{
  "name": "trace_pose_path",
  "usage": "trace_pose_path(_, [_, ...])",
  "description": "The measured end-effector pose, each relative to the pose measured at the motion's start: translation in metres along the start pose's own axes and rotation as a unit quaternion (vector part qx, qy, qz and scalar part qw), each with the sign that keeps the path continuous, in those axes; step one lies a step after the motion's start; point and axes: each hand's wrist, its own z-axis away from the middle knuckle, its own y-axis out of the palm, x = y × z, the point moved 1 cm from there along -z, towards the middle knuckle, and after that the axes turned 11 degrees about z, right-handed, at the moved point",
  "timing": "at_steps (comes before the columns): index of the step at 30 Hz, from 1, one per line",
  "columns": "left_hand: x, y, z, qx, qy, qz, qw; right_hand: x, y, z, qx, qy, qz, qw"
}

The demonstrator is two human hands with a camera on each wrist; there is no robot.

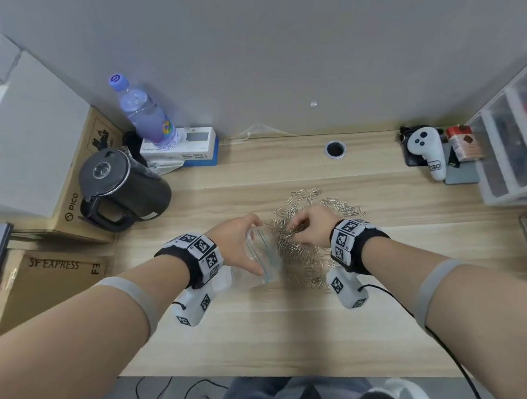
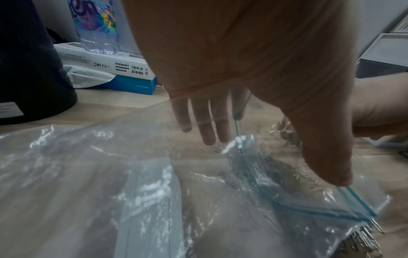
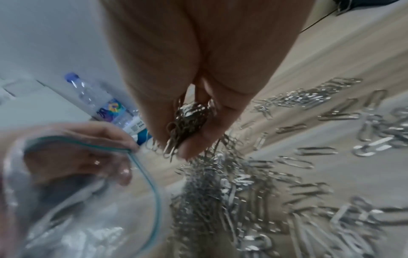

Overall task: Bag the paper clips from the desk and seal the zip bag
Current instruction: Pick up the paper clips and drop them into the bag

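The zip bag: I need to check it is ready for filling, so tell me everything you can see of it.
The zip bag is clear, crinkled, glossy plastic with a blue-green zip strip along its mouth. It lies on the wooden desk, its mouth gaping wide toward the pile of paper clips. The left hand holds the mouth open, fingers showing through the film and the thumb at the strip. The zip is unsealed. Whether clips are already inside is unclear. The right hand, pinching a bunch of clips, is close to the opening.

Shiny metal paper clips (glossy plastic zip bag), matt wood desk.
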Motion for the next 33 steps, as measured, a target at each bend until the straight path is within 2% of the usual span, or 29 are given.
trace_pose_path(4, [-0.01,-0.003,0.001,-0.006,0.009,0.018,1.0,0.027,0.006,0.002,0.053,-0.041,-0.074,0.995])
trace_pose_path(9, [-0.015,-0.002,0.001,-0.02,0.028,0.066,0.997,0.044,0.024,-0.002,0.083,-0.072,-0.056,0.992])
trace_pose_path(12, [-0.009,-0.001,0.002,-0.023,0.025,0.077,0.996,0.048,0.032,-0.002,0.137,-0.046,-0.138,0.98])
trace_pose_path(15, [-0.001,-0.001,0.005,-0.023,0.022,0.09,0.995,0.053,0.034,0.003,0.199,-0.019,-0.234,0.951])
trace_pose_path(18, [0.006,-0.001,0.008,-0.031,0.023,0.1,0.994,0.054,0.034,0.004,0.212,-0.017,-0.252,0.944])
trace_pose_path(21, [0.012,0.001,0.008,-0.037,0.026,0.106,0.993,0.053,0.035,0.003,0.209,-0.016,-0.235,0.949])
trace_pose_path(26, [0.019,0.005,0.005,-0.027,0.021,0.095,0.995,0.041,0.031,-0.002,0.166,0.014,-0.146,0.975])
trace_pose_path(30, [0.028,0.002,0.004,-0.001,0.004,0.107,0.994,0.005,0.001,-0.011,0.019,0.072,-0.012,0.997])
trace_pose_path(33, [0.034,-0.002,0.004,0.015,-0.005,0.115,0.993,-0.03,-0.026,-0.016,-0.092,0.177,0.051,0.979])
